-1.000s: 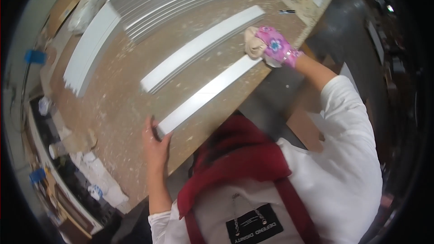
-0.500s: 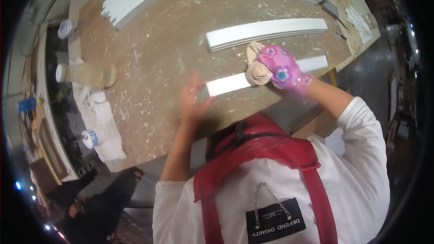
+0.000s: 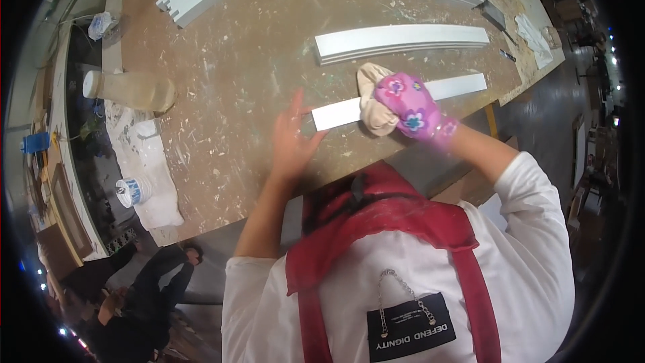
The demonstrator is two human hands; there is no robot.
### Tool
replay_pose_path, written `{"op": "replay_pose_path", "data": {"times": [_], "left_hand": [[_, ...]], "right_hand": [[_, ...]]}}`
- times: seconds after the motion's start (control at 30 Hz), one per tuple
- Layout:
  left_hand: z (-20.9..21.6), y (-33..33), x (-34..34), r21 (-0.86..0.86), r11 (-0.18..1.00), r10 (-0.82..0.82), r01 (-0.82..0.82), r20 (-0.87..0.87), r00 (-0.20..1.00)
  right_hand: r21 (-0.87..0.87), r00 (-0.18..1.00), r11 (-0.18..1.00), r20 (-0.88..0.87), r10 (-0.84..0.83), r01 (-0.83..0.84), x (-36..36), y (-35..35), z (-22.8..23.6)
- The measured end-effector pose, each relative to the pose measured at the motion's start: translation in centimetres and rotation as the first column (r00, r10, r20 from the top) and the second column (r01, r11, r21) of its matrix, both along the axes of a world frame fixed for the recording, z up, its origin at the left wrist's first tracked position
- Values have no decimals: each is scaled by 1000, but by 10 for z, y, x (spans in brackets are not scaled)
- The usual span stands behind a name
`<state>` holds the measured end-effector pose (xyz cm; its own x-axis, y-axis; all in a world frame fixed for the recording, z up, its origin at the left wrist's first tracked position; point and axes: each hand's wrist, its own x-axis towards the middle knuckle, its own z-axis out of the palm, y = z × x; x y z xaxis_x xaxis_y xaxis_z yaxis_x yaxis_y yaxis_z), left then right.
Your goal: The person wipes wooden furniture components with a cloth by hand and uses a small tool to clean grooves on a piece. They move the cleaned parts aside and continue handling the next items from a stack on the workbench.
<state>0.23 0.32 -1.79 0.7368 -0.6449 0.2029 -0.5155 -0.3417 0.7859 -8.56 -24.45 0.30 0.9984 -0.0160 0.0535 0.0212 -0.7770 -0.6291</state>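
Skewing of the white strip (image 3: 336, 114) (bracketed by the spread left hand (image 3: 292, 144)) is being risked by lopsided pressure through beige cloth (image 3: 378, 118) clutched by the right hand (image 3: 408, 105).

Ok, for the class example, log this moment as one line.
left hand: open, at left end of white strip | gloved right hand: holds beige cloth over strip | stacked strips: beyond, on worktable
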Motion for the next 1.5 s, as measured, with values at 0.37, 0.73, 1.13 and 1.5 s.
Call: {"op": "replay_pose_path", "data": {"times": [0.37, 0.73, 1.13, 1.5], "left_hand": [[12, 1, -2, 22, 999, -36, 36, -1, 999], [0, 1, 0, -19, 999, -44, 43, -27, 999], [-22, 0, 10, -101, 983, -168, 154, -145, 975], [13, -8, -3, 185, 980, -94, 79, 74, 993]], "right_hand": [[260, 913, 915, -190, 361, -308, 41, 52, 16], [-198, 876, 857, -27, 481, -476, 44, 61, 24], [-274, 987, 948, -68, 147, -160, 37, 101, 44], [-636, 972, 765, -226, -63, -98, -83, -112, 58]]}}
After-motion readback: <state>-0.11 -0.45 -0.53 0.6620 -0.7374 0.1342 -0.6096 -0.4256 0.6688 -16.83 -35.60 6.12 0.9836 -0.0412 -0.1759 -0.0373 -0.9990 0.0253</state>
